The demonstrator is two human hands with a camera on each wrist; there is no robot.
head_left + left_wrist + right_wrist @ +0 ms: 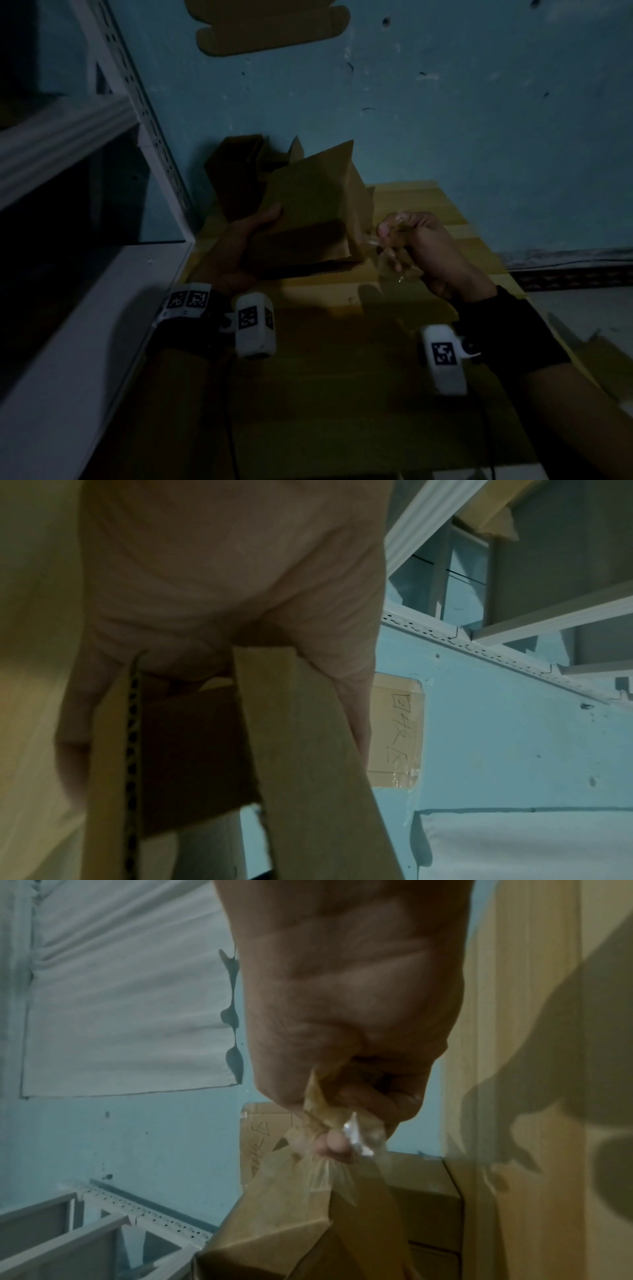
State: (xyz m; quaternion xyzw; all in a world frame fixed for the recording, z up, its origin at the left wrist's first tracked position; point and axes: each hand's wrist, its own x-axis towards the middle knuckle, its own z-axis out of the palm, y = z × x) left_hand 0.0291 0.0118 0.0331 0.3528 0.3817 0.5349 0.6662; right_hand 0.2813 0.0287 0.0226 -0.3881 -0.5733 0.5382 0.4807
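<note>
Clamping with the left grip (239,245) round the left side of the cardboard box (308,205), thumb pressing on the upper face and fingers curling under the lower edge, the wrapped hold also showing in the left wrist view (222,574). Holding that box tilted, one corner pointing up, low over the wooden desk (342,342) and just in front of a second, darker box (236,178); contact between lower edge and desk not readable in this dim light. Moving rightward: stretching a strip of clear tape (370,242) off the box's right edge, long axis running from that edge across the short gap toward the right. Pinching the crumpled free end of the tape (356,1134) with the right grip (428,246), thumb and curled fingers pressing together on it, the band fanning down from the pinch onto the box corner (291,1231). Sitting just right of the box, and so being by far the nearer of the two to the tape, with the left grip anchoring the far side. Judging the coming move as turning on that line: drawing rightward along the tape's own axis, away from the box, while bracing leftward; peeling off or laying down, not possible to tell.
</note>
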